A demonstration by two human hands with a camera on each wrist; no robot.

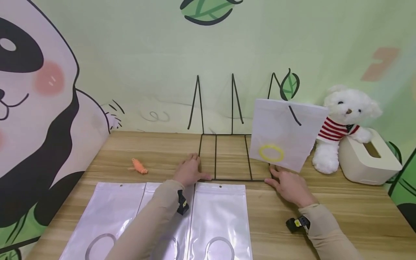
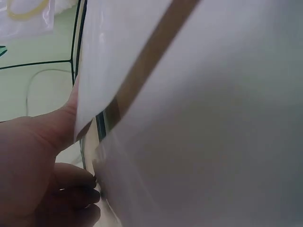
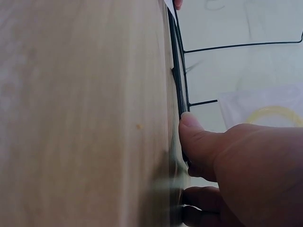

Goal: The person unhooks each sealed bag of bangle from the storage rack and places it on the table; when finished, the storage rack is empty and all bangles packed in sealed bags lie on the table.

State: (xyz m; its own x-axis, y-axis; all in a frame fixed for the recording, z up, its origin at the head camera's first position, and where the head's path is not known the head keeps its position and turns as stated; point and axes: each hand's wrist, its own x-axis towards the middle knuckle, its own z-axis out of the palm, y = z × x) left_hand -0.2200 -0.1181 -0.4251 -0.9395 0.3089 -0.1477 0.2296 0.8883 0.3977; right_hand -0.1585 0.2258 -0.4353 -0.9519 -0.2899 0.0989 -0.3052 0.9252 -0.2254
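Observation:
A black wire display rack [image 1: 216, 157] with upright hooks at its back stands on the wooden table. At its front left corner, my left hand [image 1: 189, 171] holds the frame, thumb along the front bar. My right hand [image 1: 290, 186] grips the front right corner; in the right wrist view its thumb presses on the bar [image 3: 177, 71]. From the rack's right-hand hook hangs a white pouch [image 1: 287, 133] with a yellow ring [image 1: 260, 153] showing through. Part of the left hand [image 2: 28, 161] is hidden behind a pouch in the left wrist view.
Three flat white pouches [image 1: 221, 213] with round shapes showing lie side by side in front of the rack, under my left forearm. A small orange object [image 1: 139, 166] lies to the left. At right are a white teddy bear [image 1: 326, 155] and a tissue box [image 1: 364, 166].

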